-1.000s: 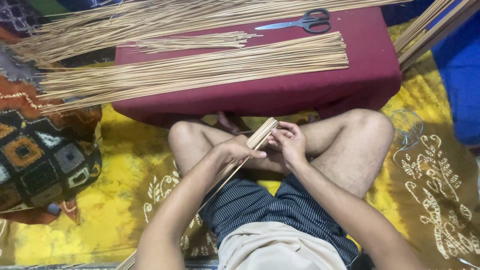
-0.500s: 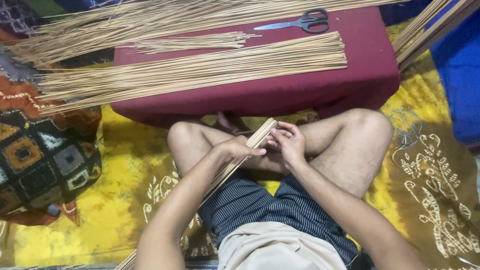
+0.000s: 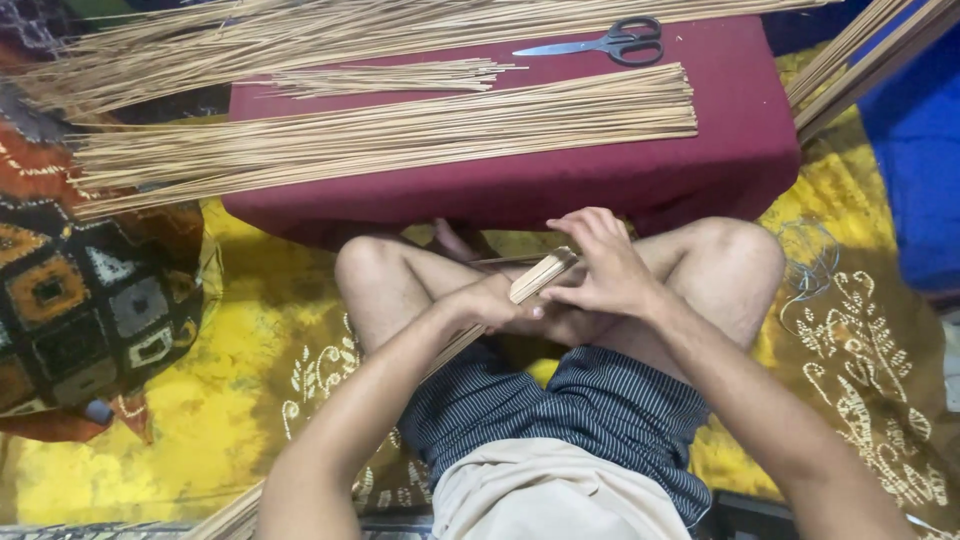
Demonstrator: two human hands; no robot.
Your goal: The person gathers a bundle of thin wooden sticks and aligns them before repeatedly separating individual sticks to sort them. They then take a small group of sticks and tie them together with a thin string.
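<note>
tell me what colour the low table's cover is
Dark red, maroon cover, seen in the head view.

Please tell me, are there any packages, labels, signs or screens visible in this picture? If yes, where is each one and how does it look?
None are in view: only loose sticks and scissors on the maroon-covered bench, patterned cloths, and both hands on a stick bundle.

A low worktop (image 3: 600, 180) is draped in maroon cloth. On it are laid a long bundle of thin sticks (image 3: 400, 135), a smaller bundle (image 3: 400, 75) and scissors (image 3: 610, 42).
</note>
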